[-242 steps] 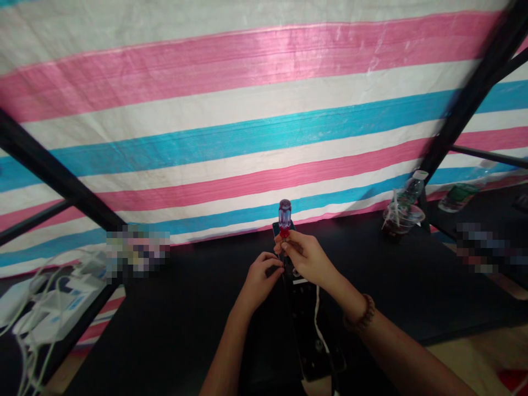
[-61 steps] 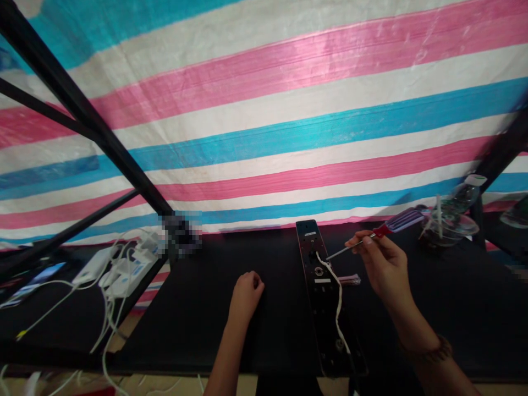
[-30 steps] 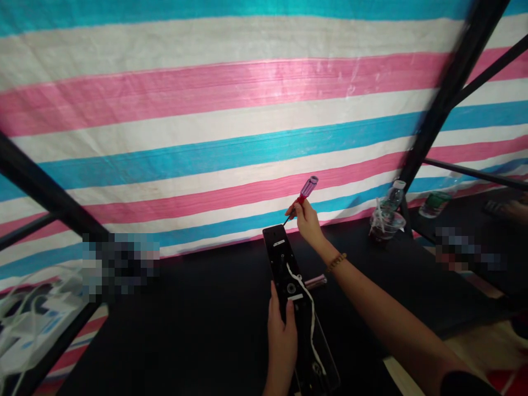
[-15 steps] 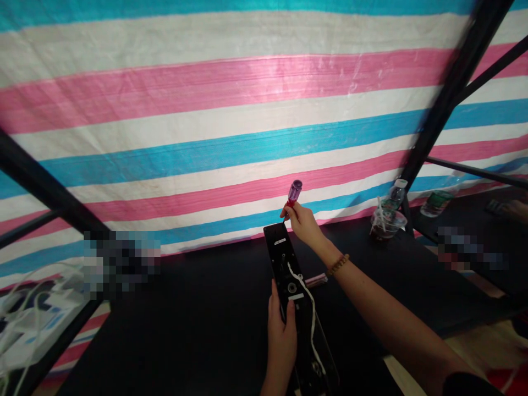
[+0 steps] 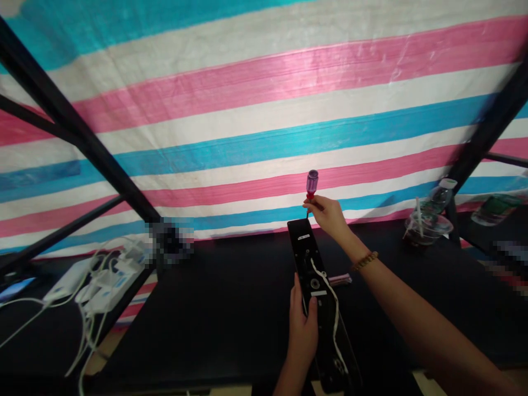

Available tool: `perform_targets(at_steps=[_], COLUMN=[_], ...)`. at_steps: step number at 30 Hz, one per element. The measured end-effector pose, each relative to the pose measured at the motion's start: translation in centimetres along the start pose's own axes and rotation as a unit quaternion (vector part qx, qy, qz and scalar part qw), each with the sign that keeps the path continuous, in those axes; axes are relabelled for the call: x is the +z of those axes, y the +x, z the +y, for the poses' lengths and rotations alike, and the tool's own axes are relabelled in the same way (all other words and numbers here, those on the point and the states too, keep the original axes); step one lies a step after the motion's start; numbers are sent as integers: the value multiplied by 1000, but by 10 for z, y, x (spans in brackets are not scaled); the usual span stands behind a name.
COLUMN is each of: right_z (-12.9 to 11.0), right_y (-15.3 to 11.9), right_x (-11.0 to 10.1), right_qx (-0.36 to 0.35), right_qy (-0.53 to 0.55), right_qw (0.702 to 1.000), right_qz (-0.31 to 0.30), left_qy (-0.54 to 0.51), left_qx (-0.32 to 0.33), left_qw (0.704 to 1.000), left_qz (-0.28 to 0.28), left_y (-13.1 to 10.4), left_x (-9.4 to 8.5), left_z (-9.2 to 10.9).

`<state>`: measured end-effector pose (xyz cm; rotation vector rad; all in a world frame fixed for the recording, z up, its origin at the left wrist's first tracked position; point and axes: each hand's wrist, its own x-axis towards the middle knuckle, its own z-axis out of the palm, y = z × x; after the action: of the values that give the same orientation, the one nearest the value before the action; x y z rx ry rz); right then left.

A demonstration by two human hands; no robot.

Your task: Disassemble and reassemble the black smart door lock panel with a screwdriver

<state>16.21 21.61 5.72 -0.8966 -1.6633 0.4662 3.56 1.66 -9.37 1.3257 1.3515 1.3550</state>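
A long black panel point(image 5: 302, 263) with small white labels and a white cable point(image 5: 336, 316) along it lies tilted toward me over the black table. My left hand point(image 5: 303, 327) grips its left side, thumb on the face and fingers along the edge. Between the fingertips of my right hand point(image 5: 330, 217) is a screwdriver point(image 5: 312, 182) with a clear purple handle and a red collar. It stands nearly upright, its tip down at the panel's far right corner. Whether a screw sits under the tip is too small to tell.
Right of the panel lies a slim pinkish object point(image 5: 340, 279). Farther right are a plastic bowl point(image 5: 429, 228) with a straw and a clear bottle point(image 5: 443, 195). White cables and a power strip point(image 5: 109, 289) lie at left. Black metal posts point(image 5: 97, 157) frame a striped sheet point(image 5: 264, 132) behind.
My view has turned left, so everything appears shifted to the right. The screwdriver now stands more upright, its tip still at the panel's far corner. My left hand keeps its hold.
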Motion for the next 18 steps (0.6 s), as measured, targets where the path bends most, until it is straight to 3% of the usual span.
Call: perform_targets(at_steps=[5, 13, 18], right_z=[-1, 0, 3], right_y=[-2, -2, -5], right_x=[4, 8, 4], right_qx=[20, 38, 37], right_qy=[42, 49, 59], right_qw=[998, 995, 996], right_qz=[-43, 76, 47], left_qy=[-9, -4, 5], left_qx=[3, 1, -9], left_qw=[1000, 1000, 1000], left_qz=[0, 10, 12], left_y=[0, 1, 0], left_x=[-2, -4, -2], left_z=[3, 6, 6])
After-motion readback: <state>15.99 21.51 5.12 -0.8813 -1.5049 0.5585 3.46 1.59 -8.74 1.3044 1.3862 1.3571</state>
